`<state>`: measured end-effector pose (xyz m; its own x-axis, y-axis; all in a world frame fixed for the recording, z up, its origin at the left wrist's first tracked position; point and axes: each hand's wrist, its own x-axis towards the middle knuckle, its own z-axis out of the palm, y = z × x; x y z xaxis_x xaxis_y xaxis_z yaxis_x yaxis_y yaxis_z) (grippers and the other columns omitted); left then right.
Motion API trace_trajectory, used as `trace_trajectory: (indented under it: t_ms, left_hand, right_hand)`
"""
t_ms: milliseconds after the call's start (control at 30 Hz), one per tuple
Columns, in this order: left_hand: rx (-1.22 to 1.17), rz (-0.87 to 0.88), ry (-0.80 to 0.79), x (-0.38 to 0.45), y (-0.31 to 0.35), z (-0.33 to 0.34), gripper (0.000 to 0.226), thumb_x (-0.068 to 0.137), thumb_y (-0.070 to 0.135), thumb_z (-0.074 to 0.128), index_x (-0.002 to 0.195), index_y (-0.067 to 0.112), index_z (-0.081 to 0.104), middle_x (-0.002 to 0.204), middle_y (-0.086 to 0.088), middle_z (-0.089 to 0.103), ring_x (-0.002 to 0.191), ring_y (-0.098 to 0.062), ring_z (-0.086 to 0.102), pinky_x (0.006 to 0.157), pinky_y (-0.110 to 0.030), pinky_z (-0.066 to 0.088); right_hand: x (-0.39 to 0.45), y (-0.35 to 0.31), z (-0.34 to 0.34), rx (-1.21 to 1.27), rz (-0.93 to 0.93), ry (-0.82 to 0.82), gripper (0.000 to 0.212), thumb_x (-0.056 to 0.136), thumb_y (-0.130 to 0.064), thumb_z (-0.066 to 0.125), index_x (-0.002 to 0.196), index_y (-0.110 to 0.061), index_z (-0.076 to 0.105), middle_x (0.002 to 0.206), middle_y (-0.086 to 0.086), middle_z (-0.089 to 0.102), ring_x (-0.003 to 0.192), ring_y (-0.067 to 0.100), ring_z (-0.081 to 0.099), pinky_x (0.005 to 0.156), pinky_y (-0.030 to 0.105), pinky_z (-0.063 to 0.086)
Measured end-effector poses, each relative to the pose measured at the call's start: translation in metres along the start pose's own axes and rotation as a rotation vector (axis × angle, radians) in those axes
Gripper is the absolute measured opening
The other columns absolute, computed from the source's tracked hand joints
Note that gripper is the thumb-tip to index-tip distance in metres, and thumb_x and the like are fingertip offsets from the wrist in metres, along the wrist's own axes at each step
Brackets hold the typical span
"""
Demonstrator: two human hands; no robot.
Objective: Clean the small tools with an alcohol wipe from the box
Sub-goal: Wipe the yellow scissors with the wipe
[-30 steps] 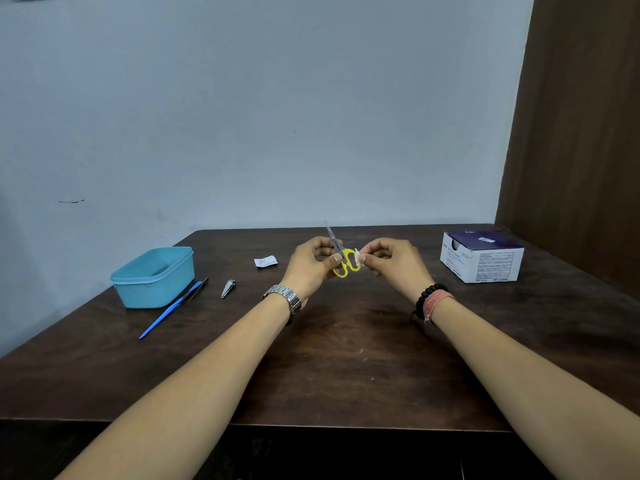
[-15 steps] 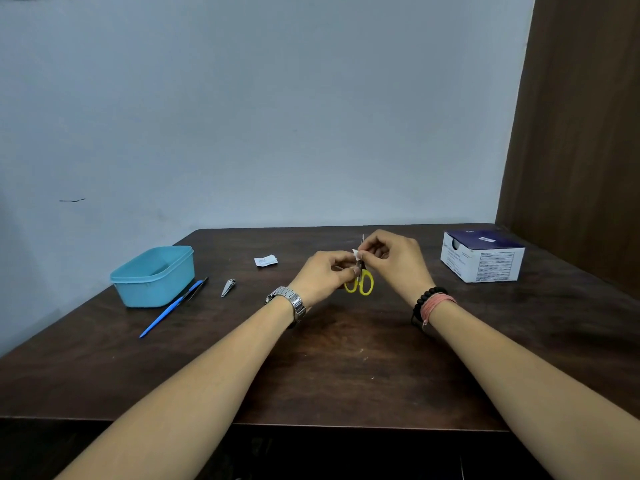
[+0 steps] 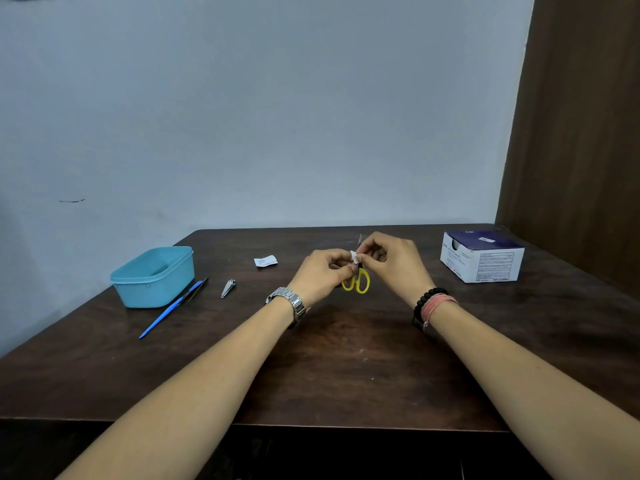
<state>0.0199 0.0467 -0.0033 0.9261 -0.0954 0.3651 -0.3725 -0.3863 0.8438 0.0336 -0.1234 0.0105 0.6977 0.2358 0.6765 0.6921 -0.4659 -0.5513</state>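
Left hand [image 3: 320, 273] grips scissors [image 3: 356, 280]; right hand [image 3: 391, 259] pinches wipe [image 3: 354, 256].

The hands [image 3: 360, 268] hide most of the scissors' blades [image 3: 360, 241].

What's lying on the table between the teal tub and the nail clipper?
In the head view, a blue pen beside the teal tub, left of the nail clipper.

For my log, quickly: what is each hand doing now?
Left hand: holds the yellow scissors.
Right hand: pinches the white wipe on the blades.
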Motion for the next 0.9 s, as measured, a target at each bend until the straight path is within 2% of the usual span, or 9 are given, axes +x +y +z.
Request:
trace_trajectory:
  t_ms: [100, 267, 400, 600, 700, 767, 900]
  left_hand:
    - [-0.005, -0.007, 0.031, 0.000, -0.002, -0.003, 0.015, 0.084, 0.026, 0.070, 0.099, 0.023, 0.073, 0.085, -0.005, 0.075, 0.076, -0.014, 0.067, 0.085, -0.042, 0.058]
    - [0.006, 0.001, 0.000, 0.000, 0.001, 0.000, 0.014, 0.086, 0.018, 0.069, 0.097, 0.027, 0.073, 0.086, -0.005, 0.075, 0.077, -0.014, 0.069, 0.083, -0.038, 0.058]
    - [-0.028, -0.012, 0.043, 0.000, 0.001, -0.003, 0.010, 0.087, 0.017, 0.069, 0.094, 0.023, 0.072, 0.079, -0.003, 0.073, 0.068, -0.010, 0.065, 0.079, -0.035, 0.057]
    - [0.026, -0.038, 0.021, -0.002, 0.006, -0.004, 0.016, 0.085, 0.010, 0.067, 0.085, 0.026, 0.070, 0.076, -0.001, 0.071, 0.062, -0.012, 0.063, 0.070, -0.030, 0.055]
    - [0.016, -0.053, 0.119, -0.001, 0.008, -0.009, 0.014, 0.086, 0.008, 0.066, 0.082, 0.022, 0.066, 0.069, 0.001, 0.067, 0.056, -0.013, 0.060, 0.068, -0.030, 0.053]
    - [0.016, -0.051, 0.197, -0.003, 0.010, -0.017, 0.007, 0.087, 0.013, 0.066, 0.083, 0.018, 0.066, 0.068, 0.001, 0.065, 0.055, -0.013, 0.058, 0.067, -0.031, 0.054]
    - [0.153, -0.012, 0.339, -0.003, 0.017, -0.041, 0.009, 0.089, 0.021, 0.066, 0.080, 0.018, 0.066, 0.071, 0.004, 0.067, 0.052, -0.003, 0.059, 0.060, -0.023, 0.052]
  right_hand:
    - [-0.002, -0.002, 0.003, -0.018, -0.031, -0.066, 0.007, 0.079, -0.007, 0.073, 0.078, -0.013, 0.069, 0.070, 0.001, 0.067, 0.066, 0.017, 0.060, 0.060, 0.023, 0.047]
    - [0.001, -0.001, -0.001, 0.010, 0.002, 0.037, 0.007, 0.080, -0.008, 0.073, 0.078, -0.013, 0.069, 0.069, 0.000, 0.067, 0.064, 0.017, 0.059, 0.060, 0.025, 0.048]
    - [-0.001, -0.002, 0.001, -0.024, -0.027, -0.045, 0.007, 0.081, -0.008, 0.072, 0.079, -0.013, 0.068, 0.069, -0.003, 0.066, 0.066, 0.017, 0.060, 0.061, 0.026, 0.048]
    - [0.004, 0.004, -0.006, 0.036, 0.074, 0.117, 0.006, 0.086, -0.014, 0.070, 0.081, -0.013, 0.066, 0.078, -0.001, 0.069, 0.072, 0.013, 0.060, 0.064, 0.014, 0.044]
    - [0.003, 0.003, -0.007, 0.067, 0.110, 0.123, 0.005, 0.089, -0.014, 0.066, 0.085, -0.013, 0.063, 0.079, -0.004, 0.068, 0.073, 0.010, 0.062, 0.065, 0.013, 0.044]
    - [0.001, -0.002, -0.004, 0.078, 0.109, 0.097, 0.006, 0.090, -0.009, 0.060, 0.091, -0.015, 0.060, 0.074, -0.006, 0.064, 0.067, 0.003, 0.058, 0.061, 0.009, 0.041]
    - [-0.004, -0.008, -0.005, 0.048, 0.067, 0.029, 0.031, 0.088, -0.002, 0.047, 0.099, -0.023, 0.066, 0.072, 0.001, 0.061, 0.064, -0.006, 0.053, 0.056, 0.008, 0.036]
